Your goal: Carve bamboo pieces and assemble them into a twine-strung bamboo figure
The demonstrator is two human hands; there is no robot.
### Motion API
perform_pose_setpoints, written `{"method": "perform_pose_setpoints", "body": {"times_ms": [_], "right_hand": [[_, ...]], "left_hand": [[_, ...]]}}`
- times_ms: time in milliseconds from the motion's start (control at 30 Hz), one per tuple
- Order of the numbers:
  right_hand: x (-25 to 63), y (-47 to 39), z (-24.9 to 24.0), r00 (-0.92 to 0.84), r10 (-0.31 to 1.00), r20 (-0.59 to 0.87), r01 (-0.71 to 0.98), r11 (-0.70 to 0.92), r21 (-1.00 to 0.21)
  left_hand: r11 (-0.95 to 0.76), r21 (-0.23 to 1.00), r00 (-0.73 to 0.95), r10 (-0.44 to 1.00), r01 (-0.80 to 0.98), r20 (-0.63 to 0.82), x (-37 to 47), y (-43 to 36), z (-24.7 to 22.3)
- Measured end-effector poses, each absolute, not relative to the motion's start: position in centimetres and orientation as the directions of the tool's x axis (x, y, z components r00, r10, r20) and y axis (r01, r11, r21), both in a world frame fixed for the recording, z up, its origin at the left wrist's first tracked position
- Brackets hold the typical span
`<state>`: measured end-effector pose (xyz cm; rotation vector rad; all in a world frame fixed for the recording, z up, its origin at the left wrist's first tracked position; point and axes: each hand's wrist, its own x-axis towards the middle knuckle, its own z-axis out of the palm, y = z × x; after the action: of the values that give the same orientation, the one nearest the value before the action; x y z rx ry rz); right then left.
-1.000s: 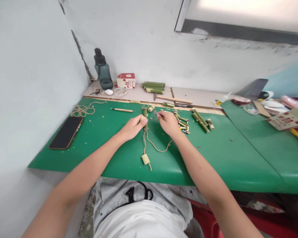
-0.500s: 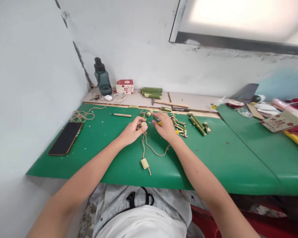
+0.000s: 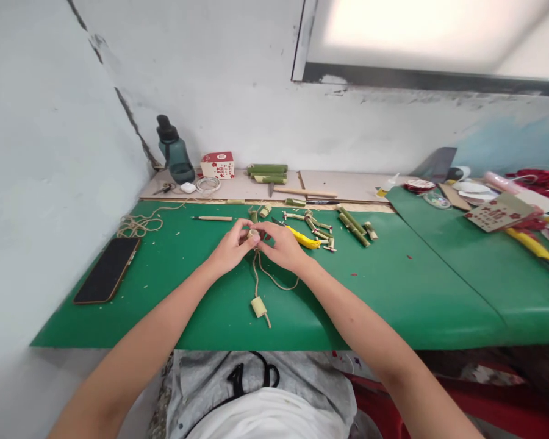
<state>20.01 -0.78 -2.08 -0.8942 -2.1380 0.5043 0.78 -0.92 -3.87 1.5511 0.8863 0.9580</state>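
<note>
Between my two hands is a short hollow bamboo piece (image 3: 254,234), its pale open end facing up. My left hand (image 3: 231,250) grips it with thumb and fingers from the left. My right hand (image 3: 281,247) closes on the same piece from the right, its fingertips partly hidden. Twine (image 3: 274,282) hangs below the hands in a loop on the green mat. Its left strand passes through a small bamboo tube (image 3: 258,307) lying near the mat's front. Just beyond my right hand lies a yellow-handled tool (image 3: 305,238), its dark end partly showing.
Jointed bamboo sticks (image 3: 319,233) and cut green bamboo lengths (image 3: 353,225) lie to the right. On the left are a phone (image 3: 107,270), tangled twine (image 3: 139,225) and a wood-handled tool (image 3: 213,218). Along the back stand a bottle (image 3: 176,155), a hammer (image 3: 304,191) and a box (image 3: 218,166).
My right hand has moved left from beside the yellow-handled tool and now meets my left hand at the bamboo piece. More of the yellow handle shows. The whole view has shifted slightly.
</note>
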Motion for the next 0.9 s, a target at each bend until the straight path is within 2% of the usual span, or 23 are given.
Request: {"method": "perform_pose_setpoints", "body": {"times_ms": [167, 233, 300, 433, 533, 633, 733, 900], "right_hand": [[20.3, -0.9, -1.6, -0.437, 0.723, 0.536, 0.459, 0.691, -0.559], [21.2, -0.3, -1.2, -0.295, 0.745, 0.598, 0.505, 0.653, -0.564], [22.5, 0.6, -0.8, -0.072, 0.748, 0.66, 0.529, 0.59, -0.611], [25.9, 2.8, -0.7, 0.296, 0.679, 0.672, 0.452, 0.52, -0.725], [27.7, 3.9, -0.9, 0.442, 0.642, 0.627, 0.379, 0.5, -0.779], [28.2, 4.2, -1.1, 0.491, 0.635, 0.597, 0.336, 0.494, -0.802], [27.6, 3.9, -1.3, 0.465, 0.643, 0.608, 0.366, 0.486, -0.794], [26.9, 3.3, -1.2, 0.366, 0.65, 0.666, 0.499, 0.467, -0.73]], "left_hand": [[-0.216, 0.972, 0.42, 0.893, 0.093, 0.159, 0.7, -1.0, -3.9], [-0.269, 0.949, 0.425, 0.888, 0.164, 0.178, 0.7, -1.2, -3.7], [-0.337, 0.9, 0.441, 0.877, 0.278, 0.192, 0.6, -1.5, -3.3], [-0.519, 0.691, 0.526, 0.818, 0.503, 0.231, 0.9, -2.6, -2.1], [-0.701, 0.516, 0.669, 0.684, 0.493, 0.29, 1.9, -3.8, -1.4], [-0.837, 0.394, 0.81, 0.507, 0.38, 0.296, 3.4, -5.2, -1.4], [-0.895, 0.328, 0.888, 0.39, 0.303, 0.244, 4.6, -6.1, -1.8], [-0.885, 0.327, 0.888, 0.41, 0.332, 0.207, 4.5, -6.0, -2.3]]}}
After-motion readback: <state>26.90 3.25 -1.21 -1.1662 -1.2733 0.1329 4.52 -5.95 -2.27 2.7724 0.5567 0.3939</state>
